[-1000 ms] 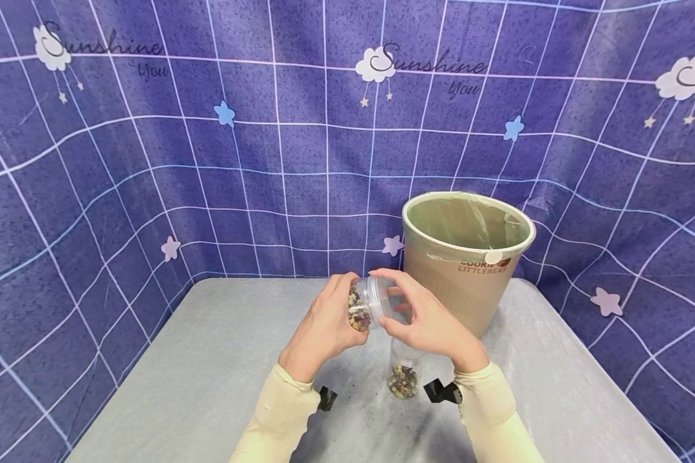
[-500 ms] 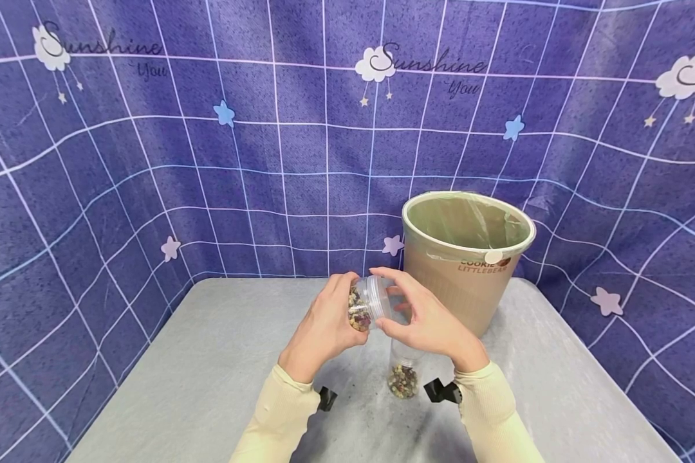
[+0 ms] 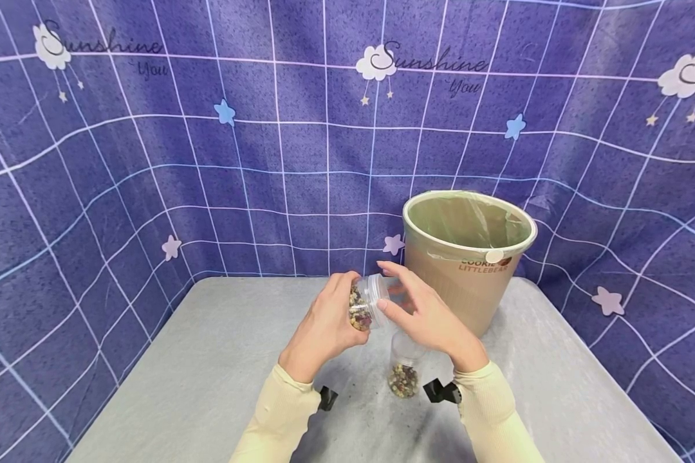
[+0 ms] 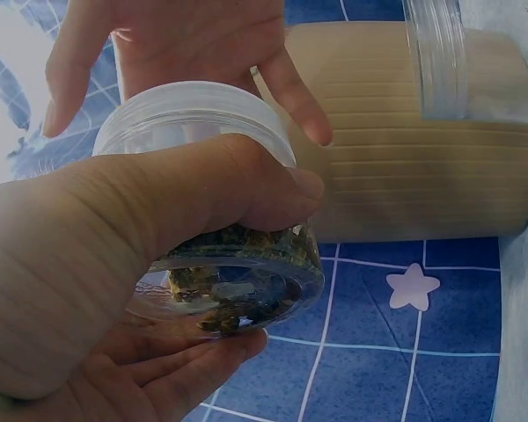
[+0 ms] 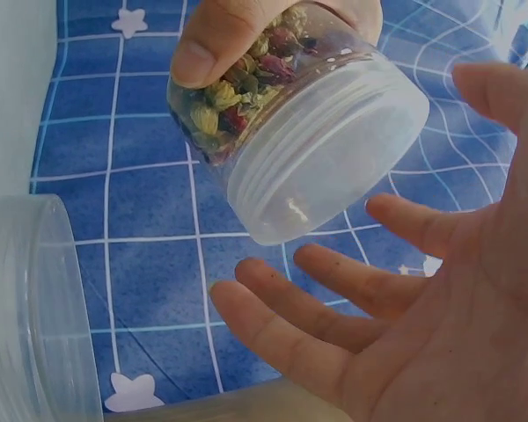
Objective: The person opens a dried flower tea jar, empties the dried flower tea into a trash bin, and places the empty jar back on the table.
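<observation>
Your left hand (image 3: 323,325) grasps a jar (image 3: 366,303) of dried flowers (image 5: 246,92), its lid (image 5: 334,158) just before your released right hand (image 3: 428,315).

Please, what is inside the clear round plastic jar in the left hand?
Dried yellow and dark red flower buds are visible; the left hand hides what lies behind it.

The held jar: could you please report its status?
Left hand grips tilted jar, lid on. Right hand beside lid, holding nothing. Second jar below, seemingly not obstructing.
</observation>
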### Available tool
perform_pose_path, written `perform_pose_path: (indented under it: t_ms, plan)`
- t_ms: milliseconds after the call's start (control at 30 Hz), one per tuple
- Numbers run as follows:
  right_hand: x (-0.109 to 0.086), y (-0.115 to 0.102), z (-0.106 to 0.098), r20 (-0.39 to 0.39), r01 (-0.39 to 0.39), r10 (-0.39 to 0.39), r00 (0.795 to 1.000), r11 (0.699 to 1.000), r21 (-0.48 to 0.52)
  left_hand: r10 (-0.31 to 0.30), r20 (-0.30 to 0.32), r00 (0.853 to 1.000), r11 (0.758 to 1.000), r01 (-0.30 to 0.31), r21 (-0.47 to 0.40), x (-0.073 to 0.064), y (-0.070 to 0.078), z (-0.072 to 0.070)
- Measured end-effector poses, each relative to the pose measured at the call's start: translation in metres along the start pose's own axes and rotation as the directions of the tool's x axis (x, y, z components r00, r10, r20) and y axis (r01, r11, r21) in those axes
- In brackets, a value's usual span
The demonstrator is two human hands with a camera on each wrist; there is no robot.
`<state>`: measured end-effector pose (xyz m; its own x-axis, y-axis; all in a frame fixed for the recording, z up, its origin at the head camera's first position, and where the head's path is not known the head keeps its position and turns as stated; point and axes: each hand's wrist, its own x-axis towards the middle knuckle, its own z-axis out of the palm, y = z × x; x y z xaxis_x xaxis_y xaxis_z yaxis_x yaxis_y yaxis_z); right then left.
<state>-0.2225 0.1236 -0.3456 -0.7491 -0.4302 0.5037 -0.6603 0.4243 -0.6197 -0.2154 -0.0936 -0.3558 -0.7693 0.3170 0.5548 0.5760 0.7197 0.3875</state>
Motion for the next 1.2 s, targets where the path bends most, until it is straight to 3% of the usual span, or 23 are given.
perform_pose_path:
  t_ms: [633,1200]
  plan:
    - [0.002,-0.003,0.01,-0.067,-0.165,0.16,0.985,0.983,-0.081,0.007,0.008,1.0,1.0,-0.006,-0.021,0.0,0.003,0.0]
    - [0.004,-0.004,0.01,-0.037,-0.204,0.202,0.979,0.976,-0.08,-0.012,0.028,1.0,1.0,0.013,-0.011,0.001,0.004,0.001]
